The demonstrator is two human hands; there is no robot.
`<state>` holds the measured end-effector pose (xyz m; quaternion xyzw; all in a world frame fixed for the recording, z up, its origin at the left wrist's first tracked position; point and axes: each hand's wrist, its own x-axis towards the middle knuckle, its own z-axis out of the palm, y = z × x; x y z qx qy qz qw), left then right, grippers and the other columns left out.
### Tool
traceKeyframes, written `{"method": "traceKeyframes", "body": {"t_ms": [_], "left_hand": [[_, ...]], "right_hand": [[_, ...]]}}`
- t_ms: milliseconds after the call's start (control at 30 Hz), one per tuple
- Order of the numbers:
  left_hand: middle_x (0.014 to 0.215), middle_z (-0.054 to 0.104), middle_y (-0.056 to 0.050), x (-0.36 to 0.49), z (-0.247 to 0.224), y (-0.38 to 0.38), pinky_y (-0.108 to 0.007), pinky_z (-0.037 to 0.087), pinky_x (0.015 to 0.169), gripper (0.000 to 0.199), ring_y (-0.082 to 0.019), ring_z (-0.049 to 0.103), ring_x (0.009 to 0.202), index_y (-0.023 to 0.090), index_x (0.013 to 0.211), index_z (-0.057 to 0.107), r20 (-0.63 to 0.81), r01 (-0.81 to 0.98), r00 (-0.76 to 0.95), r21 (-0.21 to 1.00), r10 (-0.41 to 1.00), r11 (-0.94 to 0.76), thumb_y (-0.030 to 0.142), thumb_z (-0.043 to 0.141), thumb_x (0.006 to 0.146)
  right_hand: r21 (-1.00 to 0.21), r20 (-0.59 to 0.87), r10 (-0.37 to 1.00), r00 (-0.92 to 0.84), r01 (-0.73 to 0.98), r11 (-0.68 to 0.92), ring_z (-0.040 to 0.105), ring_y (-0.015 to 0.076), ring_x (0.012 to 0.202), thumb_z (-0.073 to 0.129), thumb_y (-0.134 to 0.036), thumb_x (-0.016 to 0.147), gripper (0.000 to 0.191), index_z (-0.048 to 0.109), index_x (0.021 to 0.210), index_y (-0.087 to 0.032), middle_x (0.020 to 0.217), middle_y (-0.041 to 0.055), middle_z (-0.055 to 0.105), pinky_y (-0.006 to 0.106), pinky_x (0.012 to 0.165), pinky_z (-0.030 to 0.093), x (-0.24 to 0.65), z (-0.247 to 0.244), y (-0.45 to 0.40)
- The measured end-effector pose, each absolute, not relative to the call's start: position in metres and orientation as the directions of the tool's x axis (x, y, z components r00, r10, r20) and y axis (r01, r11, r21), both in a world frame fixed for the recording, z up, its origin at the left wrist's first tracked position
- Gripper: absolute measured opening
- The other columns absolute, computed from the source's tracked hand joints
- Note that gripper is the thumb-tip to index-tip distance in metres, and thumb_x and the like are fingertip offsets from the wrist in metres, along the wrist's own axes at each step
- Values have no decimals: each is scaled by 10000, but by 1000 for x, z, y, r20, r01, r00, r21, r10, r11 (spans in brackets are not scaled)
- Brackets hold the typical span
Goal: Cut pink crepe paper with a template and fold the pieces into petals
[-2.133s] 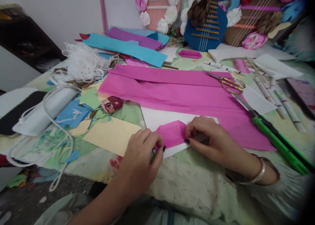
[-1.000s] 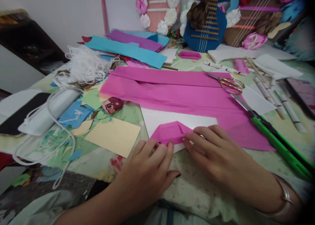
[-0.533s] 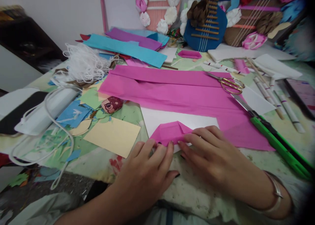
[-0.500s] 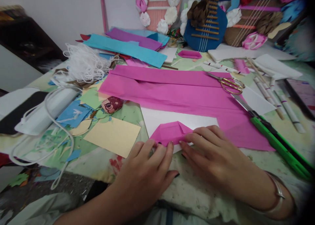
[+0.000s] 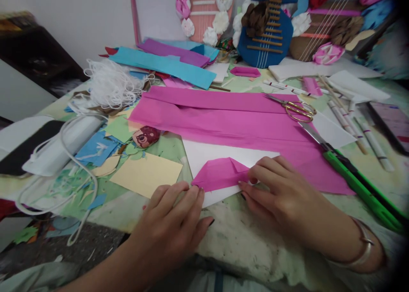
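On white paper point(image 5: 204, 151), folded magenta paper point(image 5: 220, 175), left hand point(image 5: 171, 221) half-curled, touching one end, right hand point(image 5: 284, 200) likewise opposite, both grips unclear

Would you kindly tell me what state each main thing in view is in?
Small pink paper: folded
Large pink paper: spread out, creased
Scissors: closed
Green cutter: blade out
White string: tangled
Phone: screen lit
Left hand: fingertips touching small pink paper, thumb apart
Right hand: fingertips touching small pink paper
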<state>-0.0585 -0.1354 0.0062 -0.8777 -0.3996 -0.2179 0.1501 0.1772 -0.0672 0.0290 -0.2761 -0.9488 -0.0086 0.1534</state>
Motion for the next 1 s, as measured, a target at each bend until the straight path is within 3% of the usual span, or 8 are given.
{"method": "traceKeyframes", "body": {"t_ms": [100,233,433,1000], "left_hand": [[992,632,-141,-60,7,-131,-467,479,765,293,-311,545,961,51,1043,617,497,745,601,-65,626,-664,270,620,849],[1049,606,-122,-55,9,-121,-467,464,817,346,-297,524,988,113,1149,587,357,721,658,-44,663,-691,331,536,885],[1231,486,-164,-49,14,-105,-527,426,878,489,-358,454,1088,210,1261,531,223,707,692,-16,687,-707,467,554,845],[1268,467,-151,-79,23,-108,-552,436,876,448,-354,433,1100,253,1215,565,164,672,734,-39,659,-740,409,615,798]], "right_hand": [[-74,290,515,-807,518,852,443,201,766,533,-125,856,174,661,739,-138,733,64,527,363,660,324,177,29,-68],[-76,290,507,-811,509,857,443,201,771,530,-117,860,170,661,752,-136,730,62,524,357,661,323,177,31,-68],[-72,296,500,-814,502,862,433,193,758,516,-129,882,202,649,731,-142,715,54,511,352,659,314,177,31,-67],[-62,280,503,-818,507,860,417,181,745,499,-133,890,233,621,691,-138,714,50,505,347,652,311,177,31,-68]]}}
